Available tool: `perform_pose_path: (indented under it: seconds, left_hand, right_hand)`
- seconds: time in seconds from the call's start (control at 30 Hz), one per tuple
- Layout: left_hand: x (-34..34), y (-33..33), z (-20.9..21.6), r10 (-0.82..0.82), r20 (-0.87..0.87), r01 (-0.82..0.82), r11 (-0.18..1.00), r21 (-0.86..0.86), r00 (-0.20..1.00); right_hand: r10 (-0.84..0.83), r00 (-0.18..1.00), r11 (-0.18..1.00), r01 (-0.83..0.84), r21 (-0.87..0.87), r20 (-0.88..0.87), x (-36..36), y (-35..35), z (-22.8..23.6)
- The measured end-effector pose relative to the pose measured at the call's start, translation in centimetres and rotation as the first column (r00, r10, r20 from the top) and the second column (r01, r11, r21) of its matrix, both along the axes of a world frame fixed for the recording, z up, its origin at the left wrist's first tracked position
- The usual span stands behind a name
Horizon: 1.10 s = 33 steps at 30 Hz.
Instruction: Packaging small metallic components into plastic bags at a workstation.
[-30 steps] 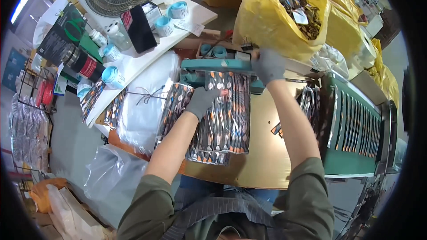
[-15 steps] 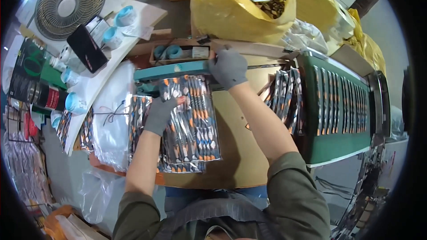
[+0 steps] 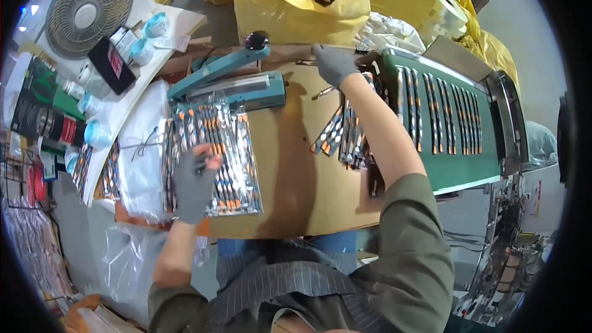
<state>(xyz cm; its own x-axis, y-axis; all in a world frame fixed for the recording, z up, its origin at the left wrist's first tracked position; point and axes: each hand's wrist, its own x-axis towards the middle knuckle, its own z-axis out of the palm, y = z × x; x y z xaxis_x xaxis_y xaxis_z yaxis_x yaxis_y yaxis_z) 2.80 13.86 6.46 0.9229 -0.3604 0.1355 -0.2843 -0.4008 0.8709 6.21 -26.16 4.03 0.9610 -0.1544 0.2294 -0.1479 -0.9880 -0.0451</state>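
My left hand (image 3: 192, 188), in a grey glove with bare fingertips, is over clear bags (image 3: 237, 191) packed with dark, orange-and-white patterned strips. Its fingers are somewhat blurred but look apart, with nothing gripped. Just behind the bags is a teal bar sealer (image 3: 271, 90), its arm (image 3: 213, 73) tilted up with a dark knob at the end. My right hand (image 3: 336, 65), gloved alike, is farther right at the table's back edge, fingers closed. Thin dark pieces lie close by its fingers; whether it holds one is hidden. Below that forearm lie loose patterned strips (image 3: 331, 131).
A green belt (image 3: 444, 169) carries a row of strips at the right. On the left are clear empty bags (image 3: 145, 169), a white shelf with light-blue rolls (image 3: 97, 132), a phone (image 3: 112, 66) and a fan (image 3: 89, 12). A yellow sack (image 3: 296, 24) stands behind the table.
My right hand has left the sealer arm and moved right; the arm has swung up. My left hand has come nearer to me and left. The whole view has shifted.
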Motion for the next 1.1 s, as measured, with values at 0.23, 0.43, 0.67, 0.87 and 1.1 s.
perform_pose_path:
  seconds: [0.23,0.43,0.67,0.87,1.1]
  left_hand:
    - [-8.0,-2.3,0.9,-0.346,-0.065,0.349,0.937,0.028,0.936]
    - [-9.2,0.0,-1.8,-0.216,-0.294,0.204,0.976,-0.07,0.931]
    - [-8.0,-9.1,1.4,-0.718,-0.672,-0.051,0.675,-0.736,0.182]
    - [-10.5,-12.3,3.3,-0.72,-0.638,-0.109,0.636,-0.764,0.272]
    - [-11.7,-9.6,5.5,-0.725,-0.587,-0.511,0.372,-0.775,0.362]
  right_hand:
    - [-0.289,0.949,0.946,0.303,0.119,-0.125,0.6,-0.5,-8.6]
    - [-0.171,0.966,0.985,0.166,0.043,0.196,-0.1,1.3,-0.6]
    - [-0.483,0.628,0.315,-0.526,0.79,0.61,-15.4,9.9,16.7]
    - [-0.532,0.831,-0.072,-0.234,0.97,0.161,-26.6,14.3,10.0]
    - [-0.531,0.827,-0.052,-0.247,0.968,0.183,-33.7,15.9,12.3]
